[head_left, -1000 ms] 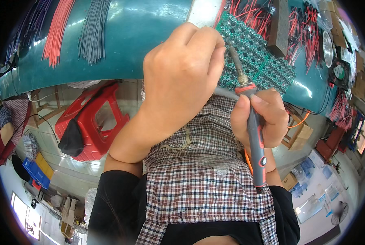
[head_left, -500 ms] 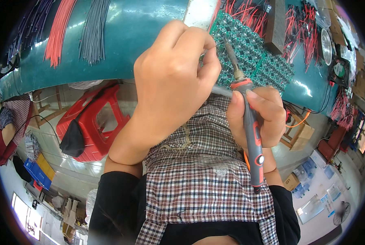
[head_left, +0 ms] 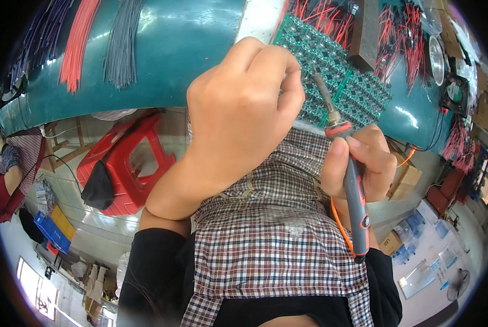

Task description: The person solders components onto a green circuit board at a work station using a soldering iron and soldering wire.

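Note:
A soldering iron (head_left: 354,191), grey with red trim, is held in my right hand (head_left: 366,166) between thumb and fingers. Its metal tip points up and slightly left, over a panel of green circuit boards (head_left: 358,90) on the bench. An orange cord trails from the handle's lower end. My left hand (head_left: 244,103) is closed, with fingertips pinched together beside the panel's left part. Whatever those fingers hold is hidden or too small to make out.
On the teal bench (head_left: 162,65) lie bundles of red wires (head_left: 80,49) and grey wires (head_left: 123,49). A dark metal bar (head_left: 365,38) sits behind the boards, with more red wires around it. At right stands a small black fan (head_left: 454,92). A red stool (head_left: 126,169) is lower left.
The soldering iron has moved right and slightly down with my right hand. My left hand has shifted a little right and down, its fingers still pinched.

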### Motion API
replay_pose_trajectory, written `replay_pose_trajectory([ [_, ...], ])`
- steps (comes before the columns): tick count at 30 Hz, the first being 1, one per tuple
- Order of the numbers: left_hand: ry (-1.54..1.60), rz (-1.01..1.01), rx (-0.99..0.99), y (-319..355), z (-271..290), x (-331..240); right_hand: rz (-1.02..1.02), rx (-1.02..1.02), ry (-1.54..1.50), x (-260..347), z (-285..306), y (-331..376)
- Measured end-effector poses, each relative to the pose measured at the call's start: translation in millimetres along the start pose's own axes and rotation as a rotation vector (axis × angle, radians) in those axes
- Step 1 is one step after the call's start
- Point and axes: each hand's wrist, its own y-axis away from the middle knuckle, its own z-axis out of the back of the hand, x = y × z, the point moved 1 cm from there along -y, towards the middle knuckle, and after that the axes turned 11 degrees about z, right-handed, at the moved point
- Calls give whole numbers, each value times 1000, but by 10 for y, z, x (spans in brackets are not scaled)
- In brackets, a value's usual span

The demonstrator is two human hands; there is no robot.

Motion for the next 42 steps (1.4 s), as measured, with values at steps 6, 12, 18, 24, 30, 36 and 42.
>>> replay_pose_trajectory([
  [6,-58,19,28,-3,-18,-6,5,-32,-46,-30,-59,-14],
  [12,-62,22,50,-14,-43,-1,11,-36,-37,-70,-95,12],
  [18,-13,-2,55,-16,-68,13,44,-27,14,-36,-131,34],
  [24,-24,-7,76,-13,-62,23,57,29,24,10,-120,-29],
  [30,-2,-16,14,-17,15,44,-59,-9,3,44,-64,-62],
  [36,-44,-40,-12,-46,58,21,-4,-17,-14,29,97,-108],
  [42,-42,-9,-43,-89,6,10,-11,-72,-48,-91,22,-138],
])
